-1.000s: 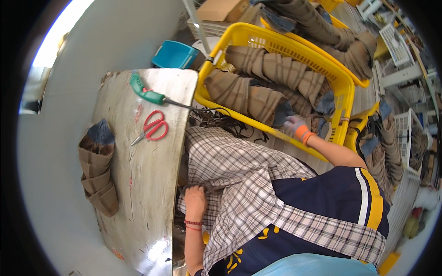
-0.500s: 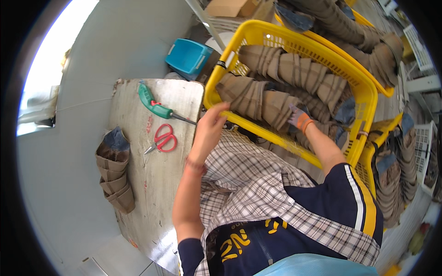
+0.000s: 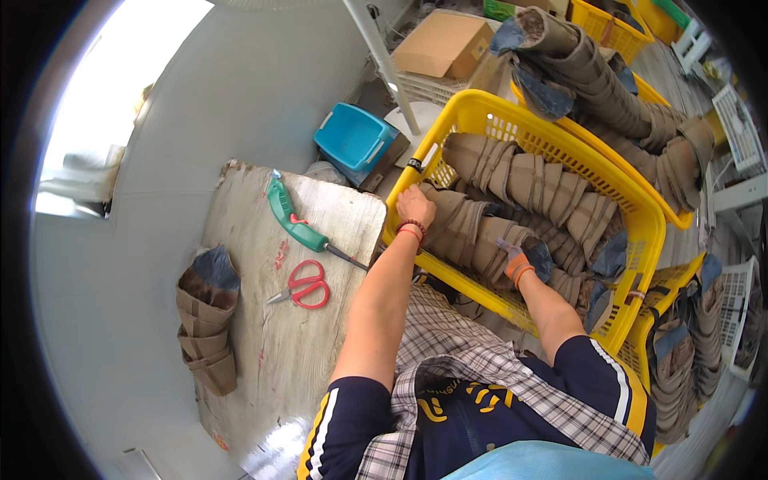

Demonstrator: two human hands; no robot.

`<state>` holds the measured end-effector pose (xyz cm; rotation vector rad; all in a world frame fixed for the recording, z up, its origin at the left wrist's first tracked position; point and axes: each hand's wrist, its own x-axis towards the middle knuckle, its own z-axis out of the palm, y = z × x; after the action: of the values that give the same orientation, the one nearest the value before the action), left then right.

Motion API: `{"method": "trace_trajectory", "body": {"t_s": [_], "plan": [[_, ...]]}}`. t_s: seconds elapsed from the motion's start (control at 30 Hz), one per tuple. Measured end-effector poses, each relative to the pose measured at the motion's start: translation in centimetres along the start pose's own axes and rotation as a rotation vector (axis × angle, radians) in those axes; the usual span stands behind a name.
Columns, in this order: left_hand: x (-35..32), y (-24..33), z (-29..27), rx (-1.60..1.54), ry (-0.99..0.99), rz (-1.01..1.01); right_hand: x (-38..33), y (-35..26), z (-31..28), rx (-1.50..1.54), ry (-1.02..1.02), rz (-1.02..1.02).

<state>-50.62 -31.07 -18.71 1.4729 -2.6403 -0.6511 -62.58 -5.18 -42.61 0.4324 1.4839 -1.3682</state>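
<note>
In the yellow basket (image 3: 652,264) lie several long stacks of nested brown fabric pieces with blue linings, one a brown stack (image 3: 552,186) along the far side. My bare left hand (image 3: 416,206), with red bands at the wrist, is closed at the left end of the near brown stack (image 3: 472,230). My right hand (image 3: 516,262), in a grey and orange glove, grips that stack's right end; some of its fingers are hidden. On the table (image 3: 312,368) to the left are red-handled scissors (image 3: 308,286), a green corded hand tool (image 3: 296,220) and a short brown stack (image 3: 210,320).
A blue bin (image 3: 352,136) and a cardboard box (image 3: 444,44) stand beyond the table. Another yellow basket (image 3: 672,210) behind mine carries more brown stacks (image 3: 608,88). A white post (image 3: 382,60) rises at the back. More stacks (image 3: 676,376) sit at right.
My left hand has moved from above the basket's rim down onto the near stack's left end. My right hand stays at the other end. The view has shifted, so things sit lower.
</note>
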Motion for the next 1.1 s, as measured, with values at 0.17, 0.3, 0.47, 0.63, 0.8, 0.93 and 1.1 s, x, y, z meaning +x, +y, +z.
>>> {"method": "trace_trajectory", "body": {"t_s": [0.17,0.3,0.47,0.63,0.8,0.93,1.1], "plan": [[-0.6,2.2,-2.3,0.012,-0.284,-0.217,0.6,0.9,-6.0,0.096,-0.467,-0.337],[-2.4,2.9,-5.2,0.06,-0.407,-0.075,-1.9,-0.4,-5.5,-0.024,-0.337,-0.382],[-7.0,7.2,-10.6,-0.07,-0.109,0.253,-5.2,-7.3,-12.4,0.193,-0.533,-0.563],[-18.1,4.3,-19.2,-0.573,0.086,0.432,-22.0,-19.1,-4.1,0.085,-0.578,-0.965],[-30.3,-3.9,-22.4,-1.357,0.13,0.257,-33.7,-23.8,4.4,-0.226,-0.714,-1.141],[-39.1,-11.5,-23.7,-1.611,0.518,0.155,-40.9,-22.5,18.6,-0.39,-1.009,-1.052],[-45.7,-20.9,-23.8,-1.538,0.826,0.131,-45.5,-15.7,37.5,-0.51,-1.493,-0.788]]}}
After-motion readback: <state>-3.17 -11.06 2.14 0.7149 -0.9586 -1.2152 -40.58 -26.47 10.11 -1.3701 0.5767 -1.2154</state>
